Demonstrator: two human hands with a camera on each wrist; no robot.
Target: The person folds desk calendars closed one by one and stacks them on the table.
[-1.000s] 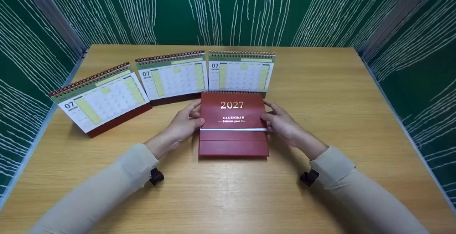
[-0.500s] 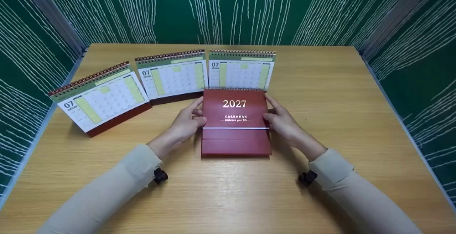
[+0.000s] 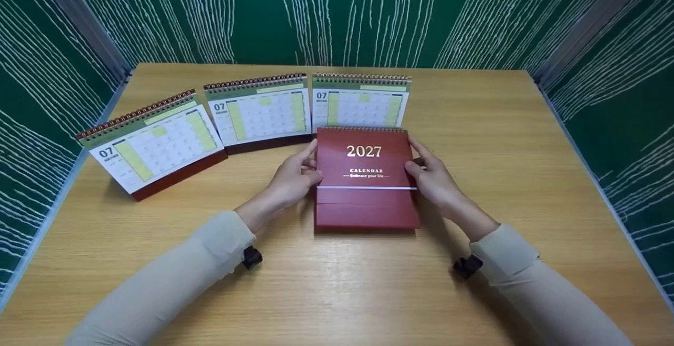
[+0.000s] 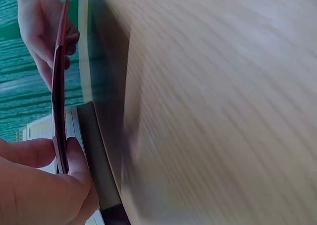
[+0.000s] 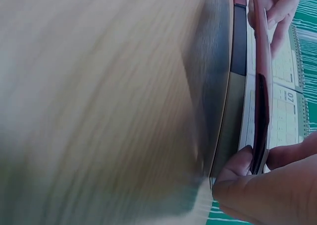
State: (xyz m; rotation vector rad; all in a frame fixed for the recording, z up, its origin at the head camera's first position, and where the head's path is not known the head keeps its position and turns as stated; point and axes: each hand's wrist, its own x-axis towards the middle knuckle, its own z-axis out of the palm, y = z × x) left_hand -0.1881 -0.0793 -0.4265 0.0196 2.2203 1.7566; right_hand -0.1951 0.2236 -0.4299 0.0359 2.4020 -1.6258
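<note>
A flat, dark red 2027 desk calendar is held between both hands in the head view, spiral edge pointing away. My left hand pinches its left edge, and my right hand pinches the right edge. Seen edge-on in the left wrist view, the calendar is thin and folded, raised off the wood, with thumb and fingers of the left hand on either face. The right wrist view shows the same calendar between the thumb and fingers of the right hand.
Three calendars stand open at 07 pages along the back left of the wooden table: a left one, a middle one and a right one, partly hidden by the held calendar. Green walls with white streaks enclose the table.
Both hands have carried the red calendar a little to the right and slightly away from the person. The standing calendars keep their places on the table.
</note>
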